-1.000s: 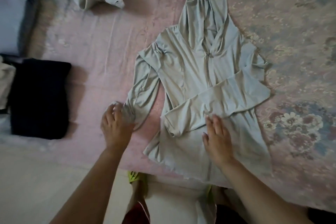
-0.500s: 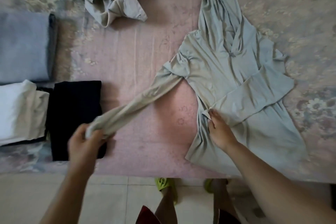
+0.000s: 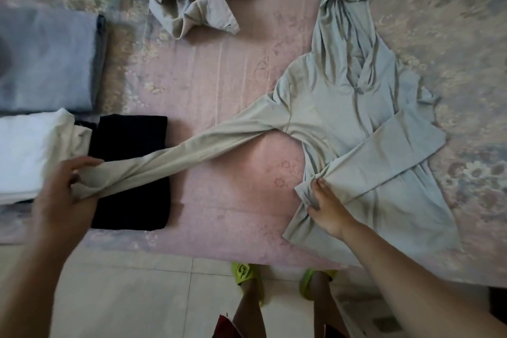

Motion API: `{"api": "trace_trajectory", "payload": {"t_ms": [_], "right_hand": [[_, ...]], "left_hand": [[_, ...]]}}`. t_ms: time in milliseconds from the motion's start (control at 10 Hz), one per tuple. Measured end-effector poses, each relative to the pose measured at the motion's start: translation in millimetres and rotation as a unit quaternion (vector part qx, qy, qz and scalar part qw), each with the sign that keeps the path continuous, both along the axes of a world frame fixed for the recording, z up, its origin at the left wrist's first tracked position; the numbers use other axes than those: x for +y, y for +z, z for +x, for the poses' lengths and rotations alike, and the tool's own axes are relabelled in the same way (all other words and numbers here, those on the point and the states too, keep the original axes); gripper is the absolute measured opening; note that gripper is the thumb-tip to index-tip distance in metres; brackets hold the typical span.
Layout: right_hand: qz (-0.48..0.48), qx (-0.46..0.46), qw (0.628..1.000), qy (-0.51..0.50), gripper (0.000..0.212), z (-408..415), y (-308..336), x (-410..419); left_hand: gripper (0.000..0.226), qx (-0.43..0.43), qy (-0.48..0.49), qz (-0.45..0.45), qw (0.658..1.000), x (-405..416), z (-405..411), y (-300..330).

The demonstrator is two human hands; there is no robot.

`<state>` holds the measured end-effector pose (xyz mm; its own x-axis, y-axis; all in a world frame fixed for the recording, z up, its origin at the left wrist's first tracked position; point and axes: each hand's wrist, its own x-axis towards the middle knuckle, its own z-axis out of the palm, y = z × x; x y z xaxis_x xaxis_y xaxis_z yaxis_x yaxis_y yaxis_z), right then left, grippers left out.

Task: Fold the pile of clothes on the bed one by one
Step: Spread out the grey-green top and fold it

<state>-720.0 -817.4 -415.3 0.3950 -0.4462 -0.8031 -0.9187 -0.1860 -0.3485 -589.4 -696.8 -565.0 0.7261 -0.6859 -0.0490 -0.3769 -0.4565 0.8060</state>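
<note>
Head view, the only 1 I have: the pale green hoodie (image 3: 365, 129) lies face up on the bed (image 3: 233, 107), hood pointing away from me. My left hand (image 3: 61, 197) grips the cuff of its outstretched sleeve (image 3: 192, 149), whose long axis runs from my left hand up and rightward to the shoulder, crossing above the folded black garment (image 3: 131, 173). My right hand (image 3: 326, 208) pinches the hoodie's near side edge, pinning the body. I judge the sleeve must swing rightward across the chest; my left hand is the nearer.
</note>
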Motion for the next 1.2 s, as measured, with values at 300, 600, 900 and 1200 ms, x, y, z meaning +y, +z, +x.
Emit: {"api": "trace_trajectory", "payload": {"t_ms": [300,600,900,1200], "right_hand": [[0.081,-0.113,0.927,-0.349,0.022,93.3,50.3,9.8],[0.341,-0.203,0.732,-0.554,0.041,181.7,129.3,39.1],[0.291,-0.202,0.63,-0.691,0.016,181.5,157.2,66.7],[0.268,-0.157,0.666,-0.678,0.011,181.3,155.9,87.1]], "left_hand": [[0.025,0.389,0.114,-0.181,0.896,79.1,174.4,324.3],[0.017,0.258,0.055,-0.107,0.959,93.6,149.1,387.5],[0.033,0.401,0.167,-0.042,0.9,123.6,175.3,387.7],[0.073,0.554,0.02,0.309,0.773,153.1,227.2,350.0]]}}
